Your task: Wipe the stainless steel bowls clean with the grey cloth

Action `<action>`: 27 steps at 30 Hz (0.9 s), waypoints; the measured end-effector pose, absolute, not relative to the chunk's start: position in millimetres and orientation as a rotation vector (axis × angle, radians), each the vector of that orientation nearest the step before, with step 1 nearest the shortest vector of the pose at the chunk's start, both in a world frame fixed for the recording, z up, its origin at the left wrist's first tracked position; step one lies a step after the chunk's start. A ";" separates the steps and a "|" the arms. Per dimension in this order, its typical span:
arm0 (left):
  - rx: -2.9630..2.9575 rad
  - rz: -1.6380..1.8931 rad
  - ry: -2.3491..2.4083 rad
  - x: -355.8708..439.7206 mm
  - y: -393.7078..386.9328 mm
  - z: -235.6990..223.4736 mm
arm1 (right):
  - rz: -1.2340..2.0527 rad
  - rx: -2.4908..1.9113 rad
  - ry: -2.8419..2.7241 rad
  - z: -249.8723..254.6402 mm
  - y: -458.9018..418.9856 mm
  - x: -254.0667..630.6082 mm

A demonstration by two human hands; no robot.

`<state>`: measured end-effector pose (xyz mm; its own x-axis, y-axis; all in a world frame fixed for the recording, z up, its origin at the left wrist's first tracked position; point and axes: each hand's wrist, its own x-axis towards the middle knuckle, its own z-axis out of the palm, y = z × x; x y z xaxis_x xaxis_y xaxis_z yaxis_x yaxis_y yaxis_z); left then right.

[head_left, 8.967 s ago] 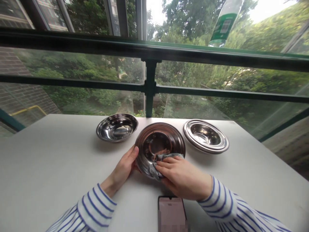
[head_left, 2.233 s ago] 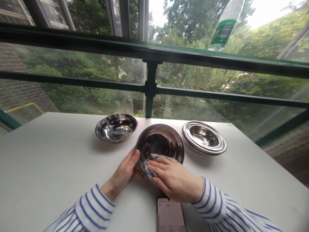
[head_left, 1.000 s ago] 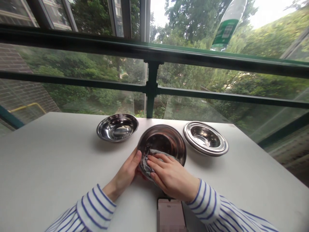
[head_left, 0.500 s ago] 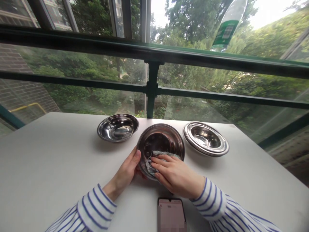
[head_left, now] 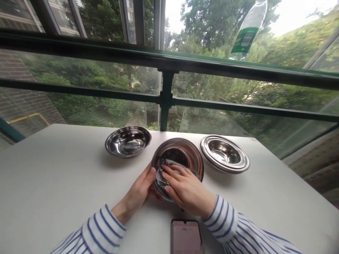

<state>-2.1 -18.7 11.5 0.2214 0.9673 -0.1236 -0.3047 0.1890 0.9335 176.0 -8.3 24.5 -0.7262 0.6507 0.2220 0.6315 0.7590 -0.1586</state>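
A shiny metal bowl (head_left: 194, 155) is tilted toward me at the middle of the table. My left hand (head_left: 141, 185) grips its left rim, thumb on the edge and the other fingers mostly hidden beneath. Inside the bowl, my right hand (head_left: 186, 187) presses a crumpled grey patterned cloth (head_left: 162, 176) against the lower left of the inner wall. Part of the cloth is covered by the fingers. To the left sits another metal bowl (head_left: 129, 141). On the right, metal bowls (head_left: 225, 154) are stacked together, their rims nested.
The white table (head_left: 66, 176) carries everything. Near its front edge lies a phone (head_left: 185, 236). Beyond the table's back edge runs a dark green railing (head_left: 119, 51) with glass panels. A clear bottle with a green label (head_left: 245, 37) stands on the railing.
My right hand and the cloth have slid left and slightly up along the bowl's inner wall. My left hand still grips the rim. The whole view has shifted slightly.
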 end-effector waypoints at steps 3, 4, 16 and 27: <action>0.926 1.132 0.901 -2.8 -18.1 10.9 | 0.117 -0.990 -2.728 25.4 -9.1 177.7; 0.925 1.141 0.904 -3.4 -18.0 10.7 | 0.134 -0.986 -2.744 25.7 -9.4 178.6; 0.928 1.123 0.901 -4.4 -18.3 10.2 | 0.174 -0.993 -2.755 26.7 -10.7 180.4; 0.894 1.095 0.842 -4.1 -16.7 8.8 | 0.300 -0.918 -2.713 27.2 -11.6 166.7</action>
<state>-4.1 -16.7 8.8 0.2429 0.9624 -0.1220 -0.3652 0.2072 0.9076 166.7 -11.6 27.2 -0.7661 0.6174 0.1786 0.5635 0.7789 -0.2753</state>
